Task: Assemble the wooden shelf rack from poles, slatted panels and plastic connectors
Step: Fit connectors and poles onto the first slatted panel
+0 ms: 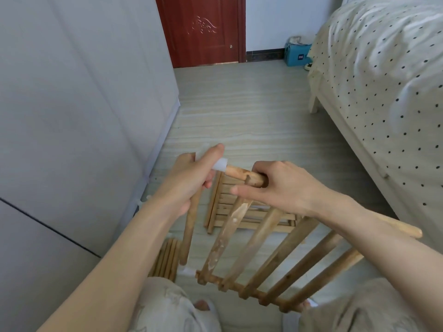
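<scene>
The rack is looking early in its assembly, as far as I can judge: the person is holding a slatted panel (271, 255) up over their knees, and its top rail pole (242, 175) is carrying a white plastic connector (220, 164) at its left end. The left hand (191, 180) is gripping an upright pole (191, 226) just under that connector, apparently joining the two, while the right hand (280, 185) is curling its fingers round the top rail, thumb stretched out along the slats. The rail's long axis is running left to right, slightly downhill toward the right; the slats are slanting from it down toward the person's lap, and the gripped pole is pointing almost straight down at the floor (251, 111). More is waiting: another slatted panel (230, 209) is lying flat on the floor beyond, and a bundle of loose poles (166, 259) is lying beside the left knee, so most joints seem still to be made.
</scene>
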`<state>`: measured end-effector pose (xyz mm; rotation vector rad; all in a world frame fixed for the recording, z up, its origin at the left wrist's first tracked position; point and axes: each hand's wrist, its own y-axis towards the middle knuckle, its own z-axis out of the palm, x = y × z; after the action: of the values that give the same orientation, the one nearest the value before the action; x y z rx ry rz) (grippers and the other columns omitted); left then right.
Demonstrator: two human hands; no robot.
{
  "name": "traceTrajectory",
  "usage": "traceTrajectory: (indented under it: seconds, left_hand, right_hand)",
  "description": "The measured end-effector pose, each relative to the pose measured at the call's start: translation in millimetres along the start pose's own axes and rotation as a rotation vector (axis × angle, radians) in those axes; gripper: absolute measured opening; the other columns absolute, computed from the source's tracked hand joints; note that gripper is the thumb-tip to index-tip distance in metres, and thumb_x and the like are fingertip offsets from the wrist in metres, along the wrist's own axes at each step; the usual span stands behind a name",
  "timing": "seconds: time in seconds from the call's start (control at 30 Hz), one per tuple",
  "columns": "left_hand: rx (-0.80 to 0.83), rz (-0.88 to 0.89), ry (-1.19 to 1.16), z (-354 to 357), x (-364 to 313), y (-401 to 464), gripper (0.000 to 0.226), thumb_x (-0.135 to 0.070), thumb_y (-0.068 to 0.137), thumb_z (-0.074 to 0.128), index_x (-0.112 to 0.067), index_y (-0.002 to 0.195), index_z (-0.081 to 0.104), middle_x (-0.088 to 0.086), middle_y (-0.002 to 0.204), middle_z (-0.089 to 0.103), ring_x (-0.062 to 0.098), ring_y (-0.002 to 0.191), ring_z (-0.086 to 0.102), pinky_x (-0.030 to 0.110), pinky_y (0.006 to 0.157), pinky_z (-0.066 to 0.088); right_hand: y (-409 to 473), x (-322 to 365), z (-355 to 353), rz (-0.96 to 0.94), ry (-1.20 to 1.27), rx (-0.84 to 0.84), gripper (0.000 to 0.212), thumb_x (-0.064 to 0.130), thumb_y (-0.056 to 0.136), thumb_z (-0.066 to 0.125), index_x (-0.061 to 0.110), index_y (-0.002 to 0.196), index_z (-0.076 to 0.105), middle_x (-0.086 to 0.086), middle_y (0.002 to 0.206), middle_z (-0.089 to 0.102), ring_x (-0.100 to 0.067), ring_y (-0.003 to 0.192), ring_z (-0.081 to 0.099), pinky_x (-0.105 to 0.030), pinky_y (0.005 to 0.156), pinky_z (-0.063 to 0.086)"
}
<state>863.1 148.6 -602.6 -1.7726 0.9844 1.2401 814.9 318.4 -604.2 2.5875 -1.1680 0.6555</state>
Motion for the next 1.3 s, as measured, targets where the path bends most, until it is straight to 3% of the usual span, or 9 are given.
traceTrajectory:
  seconds: [0.17,0.37,0.53,0.67,0.8,0.9,1.0,1.2,1.3]
  left_hand:
    - [-0.048,-0.098,0.005,7,3,0,0.024,-0.034,0.084,0.053,-0.011,0.077,0.055,-0.008,0.038,0.039,0.013,0.045,0.041,0.034,0.067,0.045]
    - [-0.03,-0.035,0.115,9,3,-5,0.024,-0.032,0.083,0.049,-0.013,0.069,0.054,-0.005,0.046,0.045,0.014,0.051,0.048,0.035,0.071,0.049]
    - [0.076,-0.039,0.156,7,8,-11,0.033,-0.035,0.086,0.046,-0.007,0.079,0.061,-0.004,0.045,0.048,0.016,0.053,0.052,0.047,0.091,0.051]
    - [0.076,-0.015,0.18,6,12,-13,0.036,-0.039,0.087,0.045,-0.009,0.071,0.057,-0.004,0.047,0.051,0.011,0.053,0.055,0.044,0.086,0.053]
    - [-0.137,0.263,0.245,13,13,-13,0.04,-0.05,0.092,0.044,-0.013,0.107,0.05,0.0,0.093,0.061,-0.003,0.071,0.062,0.007,0.064,0.045]
    - [-0.218,0.721,0.288,11,2,-15,0.025,-0.028,0.096,0.049,-0.021,0.12,0.044,-0.006,0.116,0.045,0.013,0.104,0.054,0.038,0.079,0.055]
    - [-0.173,1.103,0.594,-1,2,-10,0.03,-0.007,0.093,0.048,-0.009,0.124,0.05,0.004,0.134,0.042,0.014,0.123,0.04,0.031,0.1,0.042]
    - [-0.185,1.142,0.876,-3,-5,-6,0.051,-0.033,0.081,0.066,-0.018,0.124,0.043,-0.006,0.137,0.038,0.018,0.111,0.042,0.035,0.06,0.051]
    - [-0.276,1.176,0.899,-3,-15,0,0.045,-0.043,0.08,0.062,-0.011,0.112,0.059,0.001,0.117,0.06,0.019,0.101,0.04,0.035,0.064,0.046]
  right_hand:
    - [-3,4,-1,-0.056,-0.206,-0.178,0.046,0.068,0.072,0.032,0.025,0.056,0.034,0.008,0.052,0.04,-0.006,0.049,0.036,-0.028,0.048,0.026]
    - [-13,0,0,-0.113,-0.279,-0.207,0.046,0.066,0.076,0.03,0.024,0.056,0.03,0.008,0.05,0.036,-0.006,0.043,0.031,-0.025,0.044,0.022]
    - [-18,0,-1,-0.103,-0.323,-0.204,0.046,0.066,0.076,0.028,0.025,0.056,0.031,0.009,0.052,0.037,-0.006,0.045,0.031,-0.023,0.044,0.021]
    - [-19,2,-3,-0.108,-0.335,-0.206,0.045,0.066,0.075,0.027,0.026,0.056,0.031,0.008,0.052,0.038,-0.008,0.045,0.034,-0.025,0.044,0.024]
    - [-11,3,-3,-0.074,-0.217,-0.219,0.045,0.063,0.079,0.036,0.024,0.056,0.037,0.007,0.052,0.041,-0.013,0.05,0.04,-0.029,0.051,0.03]
    - [-7,0,-6,-0.033,0.019,-0.259,0.042,0.053,0.082,0.05,0.021,0.056,0.048,0.005,0.049,0.042,-0.014,0.05,0.04,-0.029,0.053,0.031]
    - [-6,-3,-13,-0.036,0.257,-0.327,0.044,0.048,0.08,0.057,0.009,0.061,0.061,0.004,0.046,0.037,-0.013,0.046,0.034,-0.025,0.048,0.03]
    - [-6,-6,-21,-0.056,0.497,-0.176,0.045,0.037,0.084,0.064,-0.001,0.058,0.061,-0.001,0.048,0.03,-0.008,0.044,0.025,-0.014,0.043,0.022]
    - [0,-6,-26,-0.105,0.553,-0.117,0.053,0.035,0.084,0.063,-0.01,0.058,0.052,-0.008,0.052,0.026,-0.013,0.046,0.022,-0.017,0.043,0.021]
